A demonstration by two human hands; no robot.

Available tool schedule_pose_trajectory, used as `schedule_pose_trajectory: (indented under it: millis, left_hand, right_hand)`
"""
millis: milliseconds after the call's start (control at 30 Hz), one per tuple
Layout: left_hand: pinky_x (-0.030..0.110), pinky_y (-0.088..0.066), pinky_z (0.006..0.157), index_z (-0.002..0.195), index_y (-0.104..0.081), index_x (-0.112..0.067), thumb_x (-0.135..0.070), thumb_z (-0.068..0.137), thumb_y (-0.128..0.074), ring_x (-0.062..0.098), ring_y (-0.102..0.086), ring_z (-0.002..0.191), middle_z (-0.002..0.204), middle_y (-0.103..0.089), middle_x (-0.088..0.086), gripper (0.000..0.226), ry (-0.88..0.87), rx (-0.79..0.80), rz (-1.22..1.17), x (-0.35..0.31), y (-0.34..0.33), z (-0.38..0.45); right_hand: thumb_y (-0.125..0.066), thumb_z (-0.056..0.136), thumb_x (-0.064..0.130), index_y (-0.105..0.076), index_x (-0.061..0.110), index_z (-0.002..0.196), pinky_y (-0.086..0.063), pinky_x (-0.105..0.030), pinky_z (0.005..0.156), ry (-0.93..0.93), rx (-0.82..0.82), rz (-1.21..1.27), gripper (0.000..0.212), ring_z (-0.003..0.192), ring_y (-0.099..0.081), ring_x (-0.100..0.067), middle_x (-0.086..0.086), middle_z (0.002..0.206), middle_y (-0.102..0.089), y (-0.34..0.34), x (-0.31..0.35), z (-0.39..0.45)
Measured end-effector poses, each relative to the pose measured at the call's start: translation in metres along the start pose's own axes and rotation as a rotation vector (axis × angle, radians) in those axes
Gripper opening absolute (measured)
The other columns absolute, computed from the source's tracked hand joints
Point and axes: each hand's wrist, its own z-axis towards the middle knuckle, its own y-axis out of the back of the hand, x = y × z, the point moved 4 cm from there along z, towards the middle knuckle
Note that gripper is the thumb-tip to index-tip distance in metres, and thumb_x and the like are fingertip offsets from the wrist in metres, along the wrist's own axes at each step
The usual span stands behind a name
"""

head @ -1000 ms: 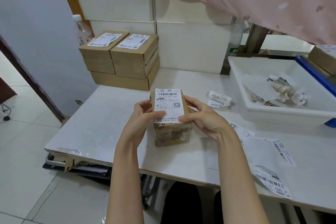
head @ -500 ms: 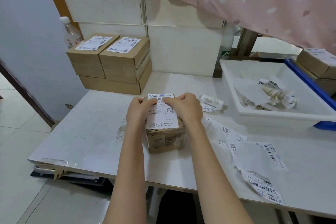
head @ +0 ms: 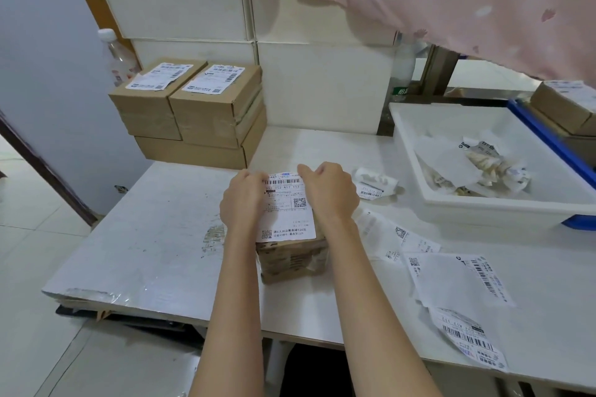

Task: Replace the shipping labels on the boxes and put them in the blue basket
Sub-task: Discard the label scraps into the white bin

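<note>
**Both hands at the far edge of a label on one small box**

A single small cardboard box (head: 292, 259) stands on the white tabletop (head: 154, 235), near the front edge and about mid-width. A white shipping label (head: 288, 208) covers its top face, long axis running away from the person, barcode at the far end and a QR code at the near left corner. The print reads upright to the person.

The left hand (head: 242, 203) lies over the label's left side, the right hand (head: 332, 193) over its right side. The fingers of both are curled down over the far top edge of the box, at the label's far end; whether they pinch the label or only press it cannot be told.

At the tabletop's back left sits a stack of three cardboard boxes (head: 193, 116): two side by side, each bearing one label, on a wider one beneath. To the right, a white tray (head: 483, 206) holds crumpled label scraps. Past it shows the rim of the blue basket (head: 548, 135), with two labelled boxes (head: 562, 106) visible inside. Four loose label sheets (head: 458, 277) lie flat on the tabletop right of the hands, and one crumpled piece (head: 375, 182) lies by the tray.
</note>
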Motion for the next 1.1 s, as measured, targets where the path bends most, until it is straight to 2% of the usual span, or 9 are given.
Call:
schedule_pose_trajectory:
  millis: [133,200,300,367,500,633,800,900,1100]
  left_hand:
    - [0.034,-0.025,0.066,0.084,-0.047,-0.016,-0.007,0.093,-0.037,0.023,-0.038,0.082,0.094,-0.051,0.004,0.015,-0.083,-0.005,0.055,0.001,0.001,-0.004]
    - [0.036,-0.027,0.070,0.082,-0.044,-0.016,-0.016,0.092,-0.037,0.024,-0.041,0.080,0.088,-0.052,0.006,0.013,-0.057,0.008,0.010,0.003,0.002,-0.008]
    - [0.032,-0.040,0.066,0.098,-0.058,-0.010,-0.046,0.072,-0.053,0.027,-0.058,0.084,0.103,-0.067,0.015,0.045,0.066,0.130,-0.323,0.011,-0.001,-0.014]
    - [0.023,-0.047,0.057,0.115,-0.056,-0.001,-0.038,0.068,-0.070,0.023,-0.063,0.083,0.108,-0.067,0.016,0.062,0.053,0.202,-0.477,0.015,0.000,-0.020]
    - [0.025,-0.051,0.074,0.118,-0.054,-0.004,-0.027,0.070,-0.084,0.018,-0.067,0.098,0.114,-0.066,0.010,0.061,-0.001,0.153,-0.508,0.024,0.004,-0.028]
    - [0.040,-0.053,0.094,0.114,-0.056,-0.010,-0.045,0.065,-0.086,0.022,-0.064,0.106,0.120,-0.062,0.006,0.068,-0.018,0.005,-0.387,0.029,0.009,-0.033]
    - [0.028,-0.048,0.069,0.110,-0.061,-0.010,-0.066,0.046,-0.076,0.018,-0.063,0.096,0.117,-0.062,0.005,0.086,-0.004,0.109,-0.207,0.029,0.014,-0.047]
    - [0.032,-0.054,0.074,0.119,-0.052,-0.009,-0.060,0.068,-0.079,0.015,-0.064,0.092,0.113,-0.065,0.005,0.077,0.036,0.256,-0.153,0.027,0.007,-0.058]
    - [0.026,-0.051,0.064,0.118,-0.049,-0.008,-0.043,0.085,-0.072,0.016,-0.062,0.099,0.115,-0.063,0.008,0.053,0.010,0.295,-0.230,0.012,0.010,-0.074]
  right_hand:
    - [-0.047,0.096,0.032,-0.054,0.009,0.072,-0.033,-0.032,0.063,0.026,0.002,0.086,0.035,0.072,-0.049,-0.027,-0.003,0.069,-0.053,0.006,-0.005,-0.008]
    - [-0.048,0.097,0.039,-0.049,0.013,0.070,-0.035,-0.032,0.066,0.032,0.067,0.167,0.038,0.072,-0.049,-0.023,0.003,0.067,-0.051,0.010,-0.009,-0.016]
    - [-0.068,0.083,0.050,-0.062,0.019,0.097,-0.045,-0.027,0.076,-0.014,0.257,0.425,0.035,0.087,-0.060,-0.010,0.006,0.093,-0.064,0.010,-0.019,-0.029]
    - [-0.081,0.069,0.041,-0.062,0.022,0.115,-0.052,-0.025,0.082,-0.031,0.333,0.574,0.053,0.097,-0.064,-0.007,0.004,0.111,-0.065,0.011,-0.025,-0.035]
    - [-0.080,0.075,0.012,-0.059,0.022,0.124,-0.054,-0.029,0.090,-0.030,0.346,0.688,0.054,0.103,-0.065,-0.006,0.008,0.113,-0.067,0.014,-0.035,-0.040]
    - [-0.074,0.072,0.007,-0.056,0.019,0.120,-0.052,-0.031,0.095,-0.068,0.342,0.741,0.053,0.113,-0.061,-0.012,0.004,0.116,-0.064,0.016,-0.038,-0.041]
    - [-0.073,0.063,0.031,-0.060,0.025,0.108,-0.050,-0.029,0.089,-0.068,0.281,0.590,0.047,0.106,-0.061,-0.011,0.006,0.110,-0.065,0.024,-0.043,-0.048]
    - [-0.070,0.079,0.027,-0.062,0.025,0.107,-0.046,-0.021,0.076,-0.035,0.262,0.539,0.030,0.097,-0.061,-0.007,0.014,0.100,-0.063,0.028,-0.041,-0.055]
    - [-0.067,0.081,0.029,-0.064,0.025,0.110,-0.052,-0.031,0.087,-0.014,0.197,0.537,0.030,0.097,-0.061,-0.008,0.016,0.097,-0.062,0.040,-0.029,-0.066]
